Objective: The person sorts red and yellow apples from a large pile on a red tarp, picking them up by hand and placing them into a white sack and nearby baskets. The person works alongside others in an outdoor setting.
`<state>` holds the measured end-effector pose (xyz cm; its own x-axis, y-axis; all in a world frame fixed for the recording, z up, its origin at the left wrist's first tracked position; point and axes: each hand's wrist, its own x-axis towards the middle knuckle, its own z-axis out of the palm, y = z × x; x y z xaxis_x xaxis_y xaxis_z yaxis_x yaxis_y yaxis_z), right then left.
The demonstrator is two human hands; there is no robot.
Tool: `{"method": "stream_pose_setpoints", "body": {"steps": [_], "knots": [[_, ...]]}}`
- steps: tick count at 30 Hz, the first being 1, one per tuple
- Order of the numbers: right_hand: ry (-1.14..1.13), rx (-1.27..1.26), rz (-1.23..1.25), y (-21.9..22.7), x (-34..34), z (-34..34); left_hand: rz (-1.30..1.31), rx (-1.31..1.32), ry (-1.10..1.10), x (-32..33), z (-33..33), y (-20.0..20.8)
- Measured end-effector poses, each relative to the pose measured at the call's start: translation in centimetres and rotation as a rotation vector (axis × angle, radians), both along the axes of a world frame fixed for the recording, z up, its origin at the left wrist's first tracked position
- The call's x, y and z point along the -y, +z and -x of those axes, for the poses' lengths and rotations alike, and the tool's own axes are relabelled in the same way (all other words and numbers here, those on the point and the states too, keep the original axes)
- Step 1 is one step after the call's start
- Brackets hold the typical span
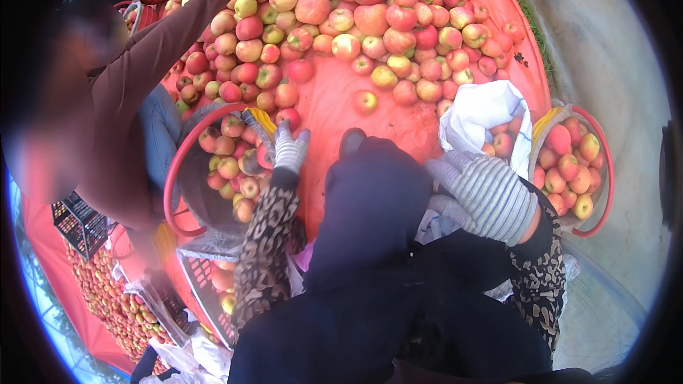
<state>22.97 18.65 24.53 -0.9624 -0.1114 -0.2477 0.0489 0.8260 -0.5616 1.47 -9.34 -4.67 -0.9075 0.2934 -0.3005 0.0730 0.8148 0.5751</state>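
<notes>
Dark clothing point(356, 242) hides red sheet point(329, 103); left hand point(290, 151) spreads fingers by apples point(228, 168); right hand point(487, 198) has an unclear grip.

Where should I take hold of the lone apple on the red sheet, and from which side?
I'd grip the apple around its round middle, coming from the left with the left hand, which is nearer. The sheet is bare there and on the near side, while the pile crowds its far and right sides.
</notes>
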Motion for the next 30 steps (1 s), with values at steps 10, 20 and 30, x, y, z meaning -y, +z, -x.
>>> {"method": "stream_pose_setpoints", "body": {"steps": [10,20,30], "knots": [[0.038,0.145,-0.156,-2.0,-0.8,-0.9,0.671,0.049,0.090,-7.1,5.6,-5.4],[0.040,0.083,-0.146,-1.2,-0.6,-0.7,-0.156,0.330,0.243,-4.0,0.6,-7.4],[0.056,0.071,-0.203,-1.9,-0.5,-1.2,-1.430,1.050,0.376,-4.8,-2.2,2.9]]}}
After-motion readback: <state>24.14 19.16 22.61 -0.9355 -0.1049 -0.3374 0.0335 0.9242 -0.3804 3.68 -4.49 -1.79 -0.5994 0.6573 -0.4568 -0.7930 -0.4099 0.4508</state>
